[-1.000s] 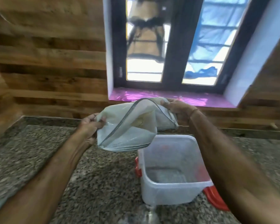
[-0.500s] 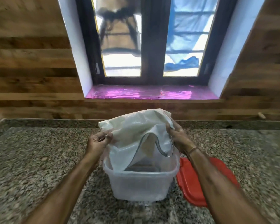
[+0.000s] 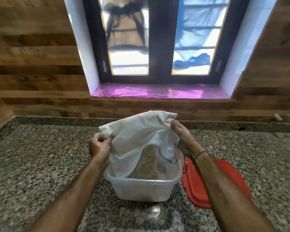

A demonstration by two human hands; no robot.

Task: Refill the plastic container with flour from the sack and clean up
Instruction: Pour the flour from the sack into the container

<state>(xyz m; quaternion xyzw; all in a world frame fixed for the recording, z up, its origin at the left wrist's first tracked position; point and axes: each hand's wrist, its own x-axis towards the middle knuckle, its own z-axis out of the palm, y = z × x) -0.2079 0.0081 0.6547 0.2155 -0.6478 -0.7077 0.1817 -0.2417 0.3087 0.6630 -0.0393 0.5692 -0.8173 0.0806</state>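
I see the left hand point(image 3: 100, 144) pinching the upper edge of the white translucent plastic sack point(image 3: 137, 134) between thumb and curled fingers. The right hand point(image 3: 182, 139) grasps the opposite top fold, so the sack hangs upended between them. Its zip-lined mouth points down into the clear rectangular plastic container point(image 3: 141, 190), where brownish flour point(image 3: 149, 164) shows heaped under the opening. My first worry is the mouth. Its near-left edge lies close against the container's rim, and I judge that a small sideways pull could carry it over, sending flour onto the speckled granite counter point(image 3: 32, 156). Neither hand steadies the container, which looks light, so a tug from the draped film could slide or tilt it. The film also looks slick. If the left pinch slips, I expect that side to collapse and dump whatever clings inside all at once, raising dust. Lifting the sack out quickly could do the same. The red plastic lid point(image 3: 196, 190) lies just beside the container on the right, partly under the right forearm. Stray flour could land on it there, which would add to the cleaning.
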